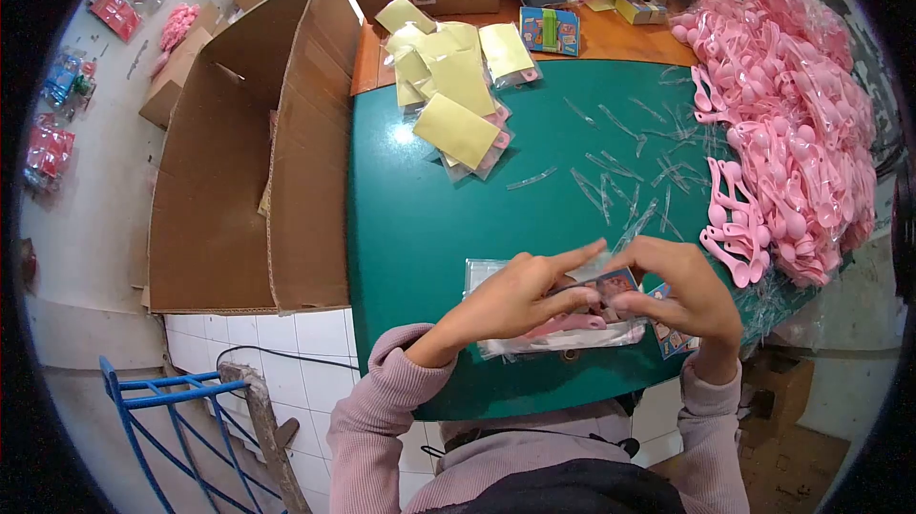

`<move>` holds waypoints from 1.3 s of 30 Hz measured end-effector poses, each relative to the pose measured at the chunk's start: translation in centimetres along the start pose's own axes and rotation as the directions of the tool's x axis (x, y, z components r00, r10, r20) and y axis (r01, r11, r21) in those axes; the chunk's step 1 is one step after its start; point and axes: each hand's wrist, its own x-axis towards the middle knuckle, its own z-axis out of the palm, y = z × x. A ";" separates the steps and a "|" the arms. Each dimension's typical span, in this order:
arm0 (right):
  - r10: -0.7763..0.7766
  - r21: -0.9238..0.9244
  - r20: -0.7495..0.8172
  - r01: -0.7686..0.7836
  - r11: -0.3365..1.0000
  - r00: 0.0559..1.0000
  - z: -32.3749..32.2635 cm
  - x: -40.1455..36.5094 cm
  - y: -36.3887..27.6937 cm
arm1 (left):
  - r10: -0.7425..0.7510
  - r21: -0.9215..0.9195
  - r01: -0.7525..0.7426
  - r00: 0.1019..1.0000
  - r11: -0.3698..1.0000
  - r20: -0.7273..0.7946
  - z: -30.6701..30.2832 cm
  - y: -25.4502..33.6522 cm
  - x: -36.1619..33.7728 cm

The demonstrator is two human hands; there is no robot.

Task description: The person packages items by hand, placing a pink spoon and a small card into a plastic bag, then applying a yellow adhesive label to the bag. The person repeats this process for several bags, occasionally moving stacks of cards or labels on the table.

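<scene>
My left hand [520, 299] is at the table's near edge, its index finger stretched out and its thumb pressed on a clear plastic bag [603, 309]. Between the fingers of my right hand [682, 290] is a small printed card [620, 282], partly inside or against the bag; which one is hidden by my fingers. A pink spoon [565, 324] shows below my left thumb. Under both hands lies a stack of clear plastic bags [506, 347]. Blue printed cards [670, 323] lie beneath my right wrist.
Yellow-backed packets [458, 84] are piled at the back left of the green table [410, 228]. Clear plastic strips [620, 170] are scattered mid-table. Bagged pink spoons [782, 132] heap up on the right, with loose spoons [733, 218] beside them. An open cardboard box [315, 161] stands left.
</scene>
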 end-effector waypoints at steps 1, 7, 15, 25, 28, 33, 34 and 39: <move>0.001 0.000 0.003 -0.001 1.000 1.000 0.2 0.0 0.5 | 0.045 -0.026 -0.046 0.998 0.999 -0.038 0.1 -0.4 0.0; 0.032 0.017 0.012 -0.032 0.999 0.999 1.4 0.1 1.6 | -0.055 0.087 0.066 0.991 0.994 -0.121 0.7 0.4 -0.4; 0.372 0.557 -0.133 -0.241 0.795 0.919 0.7 0.1 3.4 | -0.195 -0.505 0.036 0.944 0.862 -0.266 -2.3 -2.0 -1.8; 0.299 0.440 -0.238 -0.172 0.881 0.924 2.3 0.1 4.9 | -0.169 -0.462 0.096 0.978 0.882 -0.119 -0.8 -3.0 -1.2; 0.343 0.384 -0.398 -0.185 0.905 0.851 2.8 0.3 3.5 | -0.118 -0.192 0.014 0.831 0.981 -0.543 0.4 -3.1 -1.1; -0.019 0.052 -0.196 0.029 0.998 0.980 3.6 0.3 1.9 | -0.432 -0.778 0.153 0.887 0.610 -0.164 2.5 -1.9 -3.4; -0.123 -0.035 -0.056 0.121 0.992 0.991 3.8 0.0 1.8 | -0.434 -0.780 0.153 0.886 0.607 -0.163 3.0 -1.8 -3.8; -0.070 -0.221 0.045 0.079 0.972 0.997 5.8 -0.7 1.0 | -0.409 -0.675 0.196 0.896 0.711 -0.171 4.3 -1.7 -5.9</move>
